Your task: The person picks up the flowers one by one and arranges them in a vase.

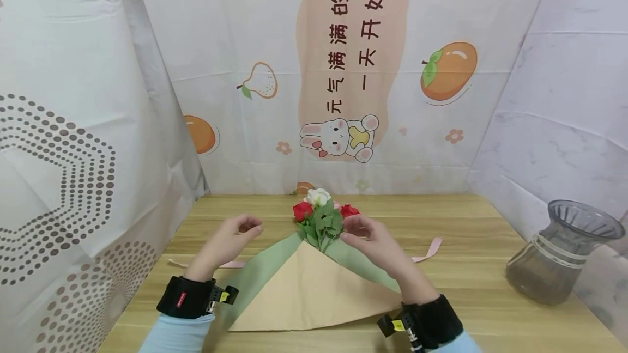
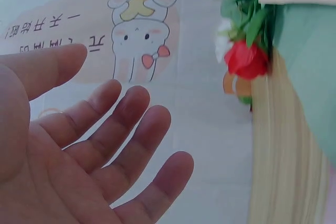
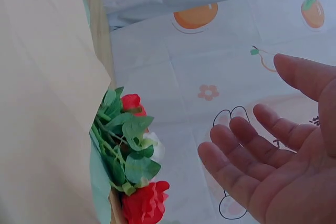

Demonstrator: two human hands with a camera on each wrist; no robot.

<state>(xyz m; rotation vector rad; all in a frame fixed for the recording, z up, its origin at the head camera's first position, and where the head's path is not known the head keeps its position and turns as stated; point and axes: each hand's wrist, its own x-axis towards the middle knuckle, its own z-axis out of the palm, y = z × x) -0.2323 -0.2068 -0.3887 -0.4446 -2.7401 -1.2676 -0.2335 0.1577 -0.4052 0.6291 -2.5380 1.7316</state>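
A bouquet of red, white and pink flowers (image 1: 321,219) with green leaves lies on the table, its blooms toward the back. Its stems run under a folded sheet of tan wrapping paper (image 1: 314,293), with green paper (image 1: 267,263) showing beneath on both sides. My left hand (image 1: 230,244) hovers left of the bouquet with loosely bent fingers and nothing in it; the left wrist view shows its bare palm. To the right of the blooms, my right hand (image 1: 375,247) is held above the green paper, also holding nothing, its fingers spread in the right wrist view.
A grey glass vase (image 1: 551,255) with cord round its neck stands at the table's right edge. Pink ribbon (image 1: 429,249) pokes out from both sides of the wrapping. A printed curtain (image 1: 245,140) hangs behind the wooden table (image 1: 441,217).
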